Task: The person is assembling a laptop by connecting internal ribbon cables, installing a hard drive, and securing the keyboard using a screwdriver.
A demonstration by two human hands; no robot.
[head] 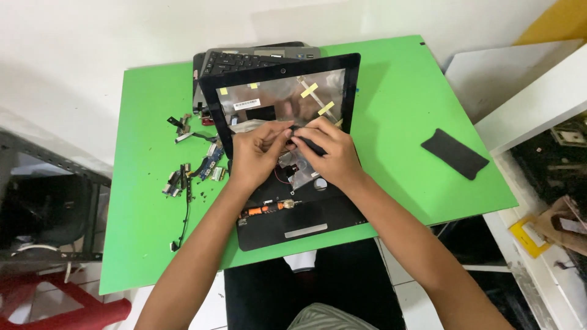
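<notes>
Both hands pinch a small dark part: left hand (pixel 257 153), right hand (pixel 327 153), over the opened laptop (pixel 287 201) near the green table's (pixel 403 122) front edge. The part (pixel 298 135) looks light, thin, probably fragile; grip its edges.

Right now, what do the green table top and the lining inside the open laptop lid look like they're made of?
Green table top: looks like painted or laminated board, flat and matte with an even colour. Lid lining: seemingly metallic foil, silvery, crinkled and reflective, with yellow tape strips on it.

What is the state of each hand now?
Left hand: pinched shut on a small dark part.
Right hand: pinched shut on the same part.
</notes>
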